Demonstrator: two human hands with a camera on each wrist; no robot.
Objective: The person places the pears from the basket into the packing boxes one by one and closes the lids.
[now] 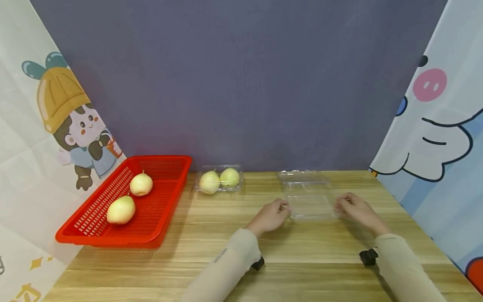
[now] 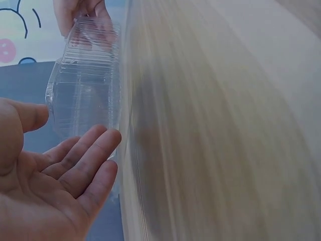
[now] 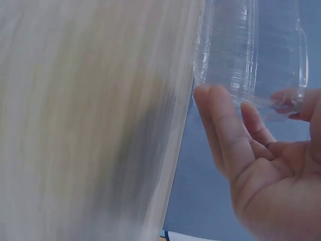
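An unfolded clear plastic container (image 1: pixel 311 205) lies at the right of the table, its lid part towards the back. Beside its left edge is the left hand (image 1: pixel 272 216); in the left wrist view this hand (image 2: pixel 60 175) has spread, relaxed fingers and an upturned palm. The right hand (image 1: pixel 360 212) is at the container's right edge. In the right wrist view, the thumb and fingers of the right hand (image 3: pixel 266 160) pinch the corner of the clear container (image 3: pixel 251 50), the thumb partly seen through plastic.
A red basket (image 1: pixel 175 201) with a pear (image 1: pixel 141 184) and another pear (image 1: pixel 121 210) stands at the left. Behind, near the grey wall, a clear box (image 1: pixel 240 184) holds a pear (image 1: pixel 209 182) and a second one (image 1: pixel 229 178). Printed curtains hang at both sides.
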